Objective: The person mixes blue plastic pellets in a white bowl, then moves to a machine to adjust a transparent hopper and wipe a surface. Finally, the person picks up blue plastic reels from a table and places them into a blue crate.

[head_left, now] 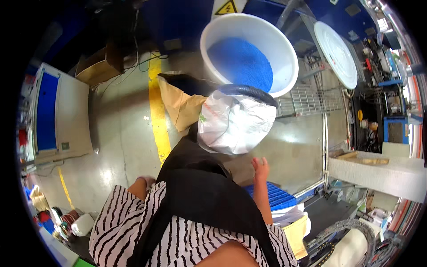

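My right hand (pixel 260 169) is raised with its fingers apart and holds nothing. It hovers just below and to the right of a white plastic bag (pixel 235 122) that is draped over a dark-rimmed container (pixel 249 91). Behind the bag stands a large white tub (pixel 209 33) partly filled with blue granules (pixel 242 60). Of my left arm only a bit of bare skin (pixel 138 188) shows past the striped sleeve, beside my black apron (pixel 200 196). The left hand itself is hidden.
A brown paper sack (pixel 180 104) lies by a yellow floor line (pixel 158 115). A round white lid (pixel 336 53) leans at the right above a wire rack (pixel 307 100). A blue pallet (pixel 273 196), a white-and-blue machine (pixel 58 115) and a cardboard box (pixel 95 66) stand around.
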